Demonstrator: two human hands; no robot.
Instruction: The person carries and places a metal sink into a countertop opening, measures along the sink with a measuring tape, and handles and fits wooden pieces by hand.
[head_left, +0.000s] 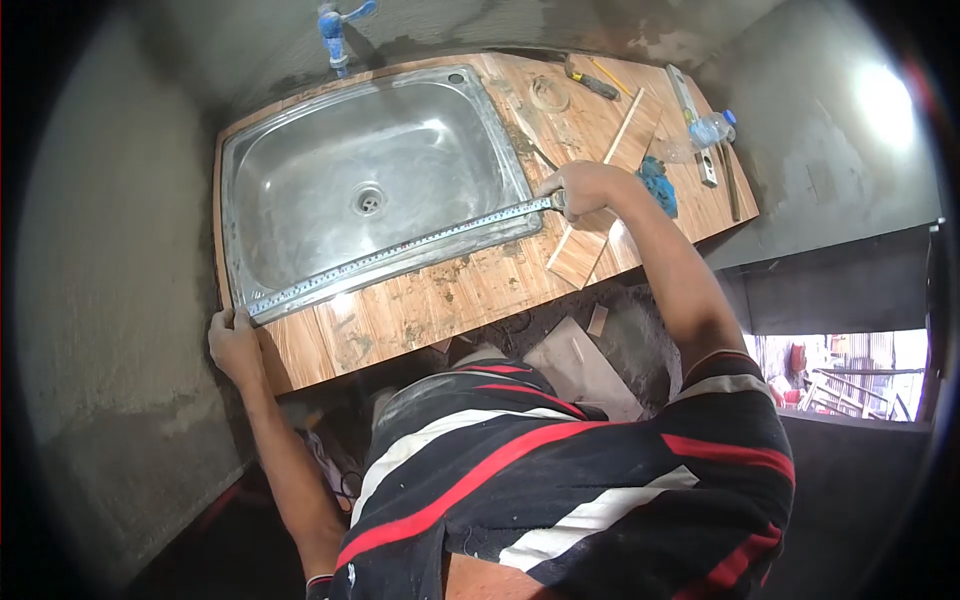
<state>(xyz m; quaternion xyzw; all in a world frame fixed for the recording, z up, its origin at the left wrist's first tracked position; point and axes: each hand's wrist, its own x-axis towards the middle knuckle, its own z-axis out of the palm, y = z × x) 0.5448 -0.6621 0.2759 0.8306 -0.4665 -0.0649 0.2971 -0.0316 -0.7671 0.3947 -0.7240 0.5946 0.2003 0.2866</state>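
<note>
A metal tape measure (pixel 405 246) is stretched along the front rim of a stainless steel sink (pixel 300 205). My right hand (pixel 588 188) is closed around the tape's case end, just past the sink's right front corner; the case is mostly hidden by my fingers. At the sink's left front corner, my left hand (pixel 237 345) pinches the free end of the blade near the countertop's edge. The sink is set into a wood-patterned countertop (pixel 440 300), smeared with dried mortar along the front.
A blue tap (pixel 334 38) juts from the wall behind the sink. To the right lie a wood-patterned strip (pixel 580 255), a blue cloth (pixel 657 188), a plastic bottle (pixel 708 131), a spirit level (pixel 685 95) and a screwdriver (pixel 597 84). Grey walls (pixel 120 250) flank the countertop.
</note>
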